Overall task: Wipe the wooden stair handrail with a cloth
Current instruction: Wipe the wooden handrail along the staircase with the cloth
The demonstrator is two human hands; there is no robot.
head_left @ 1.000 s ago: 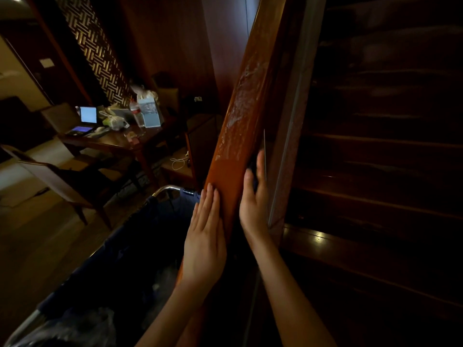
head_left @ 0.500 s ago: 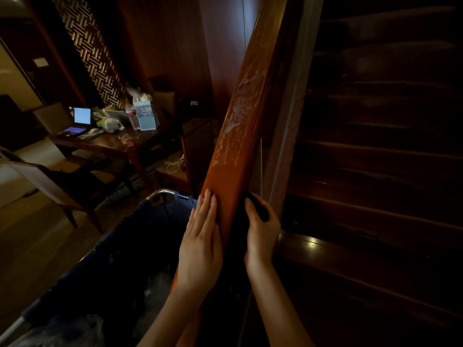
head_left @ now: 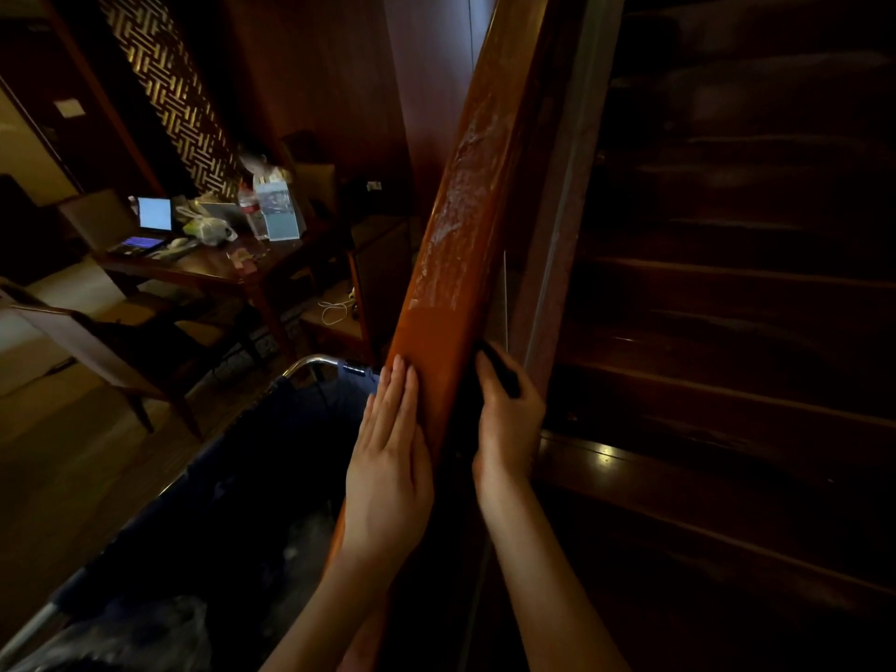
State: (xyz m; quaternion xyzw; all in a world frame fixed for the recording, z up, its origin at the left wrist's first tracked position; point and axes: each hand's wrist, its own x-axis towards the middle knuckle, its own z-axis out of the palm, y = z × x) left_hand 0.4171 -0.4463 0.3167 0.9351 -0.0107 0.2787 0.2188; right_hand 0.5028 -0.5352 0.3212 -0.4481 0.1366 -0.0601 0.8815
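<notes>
The wooden handrail (head_left: pixel 460 264) rises diagonally through the middle of the view. Whitish dusty streaks cover its upper stretch, and the part just above my hands looks smooth orange-brown. My left hand (head_left: pixel 388 458) lies flat on the rail's left face with its fingers straight and together. My right hand (head_left: pixel 509 429) is on the rail's shadowed right side. Its fingers and thumb curl round a small dark cloth (head_left: pixel 502 375); most of the cloth is lost in the dark.
A cart with a dark blue bag and a metal frame (head_left: pixel 310 363) stands directly below left of the rail. Further left are a wooden table (head_left: pixel 203 269) with a laptop (head_left: pixel 154 214) and clutter, and a chair (head_left: pixel 97 341). Dark wooden stairs (head_left: pixel 727 380) climb on the right.
My right hand has slid down the rail's right side. It was flat against the wood and now its fingers curl round the dark cloth. My left hand has stayed put.
</notes>
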